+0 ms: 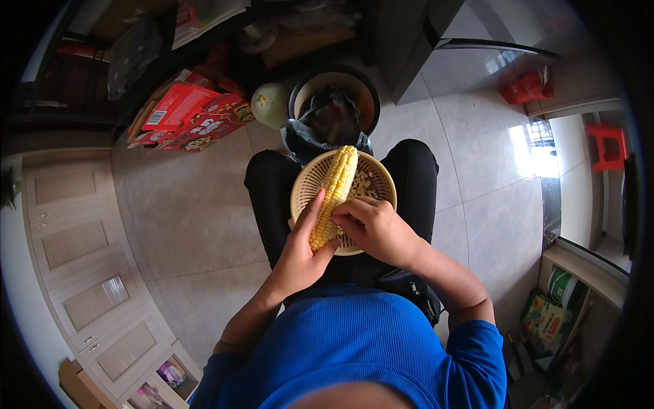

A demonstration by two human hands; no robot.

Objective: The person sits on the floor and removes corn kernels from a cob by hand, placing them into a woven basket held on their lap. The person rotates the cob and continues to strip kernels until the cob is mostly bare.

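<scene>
An ear of yellow corn [338,178] is held tilted over a beige plastic basket [304,178] on my lap. My left hand [305,249] grips its lower end, the thumb and fingers on either side of the cob. My right hand [375,228] is closed against the right side of the ear, its fingertips pressed on the kernels. Some of what those fingertips touch is hidden. Loose pale kernels [364,183] lie inside the basket, to the right of the cob.
Beyond my knees stands a round bin [370,92] with a dark plastic liner [300,140]. Left of it are a pale green melon [270,105] and red cardboard boxes [180,109]. Cabinets [75,238] line the left side. A red stool [606,146] is at far right.
</scene>
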